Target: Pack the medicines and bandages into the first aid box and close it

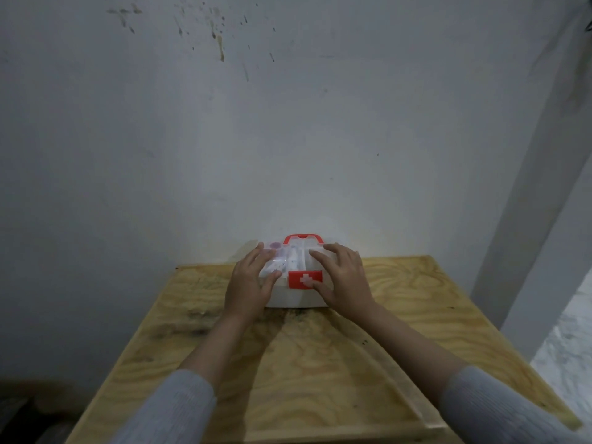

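Observation:
A white first aid box [293,296] with a red handle [302,237] and a red latch bearing a white cross [304,279] stands at the far middle of the wooden table [298,363]. Its translucent lid is down, and packets and small items show faintly through it. My left hand [248,283] rests flat on the lid's left side, thumb at the front edge. My right hand [342,277] lies on the lid's right side, with its thumb touching the red latch. No loose medicines or bandages are visible on the table.
The table stands against a stained white wall [288,139]. A white pillar [528,251] rises at the right, with pale floor beyond it. Dark floor lies to the left of the table. A raised strip [400,379] runs along the table's right part.

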Motion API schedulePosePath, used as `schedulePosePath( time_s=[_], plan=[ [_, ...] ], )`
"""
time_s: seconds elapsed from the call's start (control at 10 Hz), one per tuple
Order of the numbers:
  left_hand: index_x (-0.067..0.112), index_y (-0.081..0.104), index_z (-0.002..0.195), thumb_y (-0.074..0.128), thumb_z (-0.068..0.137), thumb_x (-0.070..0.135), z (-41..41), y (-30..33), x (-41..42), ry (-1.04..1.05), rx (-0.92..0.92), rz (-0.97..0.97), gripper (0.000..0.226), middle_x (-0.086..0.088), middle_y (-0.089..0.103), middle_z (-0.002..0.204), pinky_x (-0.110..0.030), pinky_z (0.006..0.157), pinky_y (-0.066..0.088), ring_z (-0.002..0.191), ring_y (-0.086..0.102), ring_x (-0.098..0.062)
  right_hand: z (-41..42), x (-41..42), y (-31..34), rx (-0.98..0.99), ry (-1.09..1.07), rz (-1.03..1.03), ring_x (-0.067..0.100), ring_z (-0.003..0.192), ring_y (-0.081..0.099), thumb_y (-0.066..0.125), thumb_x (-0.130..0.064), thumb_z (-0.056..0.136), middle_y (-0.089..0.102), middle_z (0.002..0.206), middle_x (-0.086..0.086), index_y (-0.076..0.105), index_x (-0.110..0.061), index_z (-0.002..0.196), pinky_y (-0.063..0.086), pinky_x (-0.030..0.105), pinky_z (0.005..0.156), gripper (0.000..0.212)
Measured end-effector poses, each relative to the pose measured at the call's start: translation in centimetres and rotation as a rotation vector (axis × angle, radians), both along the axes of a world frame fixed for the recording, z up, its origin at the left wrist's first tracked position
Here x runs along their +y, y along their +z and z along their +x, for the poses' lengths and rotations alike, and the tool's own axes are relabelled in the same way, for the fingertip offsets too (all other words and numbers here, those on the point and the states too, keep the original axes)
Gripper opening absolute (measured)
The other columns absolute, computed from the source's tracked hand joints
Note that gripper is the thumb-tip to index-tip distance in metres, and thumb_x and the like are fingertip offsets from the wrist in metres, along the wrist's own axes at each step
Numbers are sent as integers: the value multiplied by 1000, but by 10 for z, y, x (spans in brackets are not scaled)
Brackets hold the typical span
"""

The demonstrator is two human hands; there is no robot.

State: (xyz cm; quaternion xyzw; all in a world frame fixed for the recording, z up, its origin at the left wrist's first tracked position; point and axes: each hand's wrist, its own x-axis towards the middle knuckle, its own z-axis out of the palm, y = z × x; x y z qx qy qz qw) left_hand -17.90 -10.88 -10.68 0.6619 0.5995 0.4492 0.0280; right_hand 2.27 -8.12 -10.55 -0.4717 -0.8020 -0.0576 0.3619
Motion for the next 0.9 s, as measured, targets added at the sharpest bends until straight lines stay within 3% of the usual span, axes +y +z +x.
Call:
schedulePosePath(
  time_s=[0.3,0.5,0.7,0.8,0.9],
  plan=[
    [22,57,127,65,86,22,3,-3,6,-36,-128,14,41,-3,44,146,-44,103,42,133,40,-23,-1,12,-6,-24,-30,35,33,113,53,53,-54,81,58,122,14,56,-20,121,46,49,96,52],
    [21,62,119,68,84,16,5,8,24,-57,-212,-17,36,-3,47,142,-29,101,36,132,41,-19,-4,30,4,-10,-21,-67,32,113,51,61,-50,78,57,121,13,56,-22,120,46,48,95,51],
    [21,63,114,71,81,15,2,18,35,-38,-300,-120,34,-3,46,141,-36,103,41,132,41,-23,-11,40,16,-31,-31,-150,27,118,46,67,-47,76,53,125,8,54,-25,122,41,45,100,53],
    [17,64,116,70,82,15,1,30,34,-25,-308,-160,35,-5,44,144,-30,101,34,133,40,-24,-17,40,22,-62,-42,-153,25,120,45,67,-44,77,50,128,6,50,-26,123,37,44,103,53],
    [19,52,132,61,89,21,9,40,21,-47,-379,-251,45,-3,30,155,-28,102,31,139,34,-24,-19,29,36,23,-28,-253,23,124,45,65,-45,79,50,134,5,46,-23,129,32,44,107,58]
  ],
)
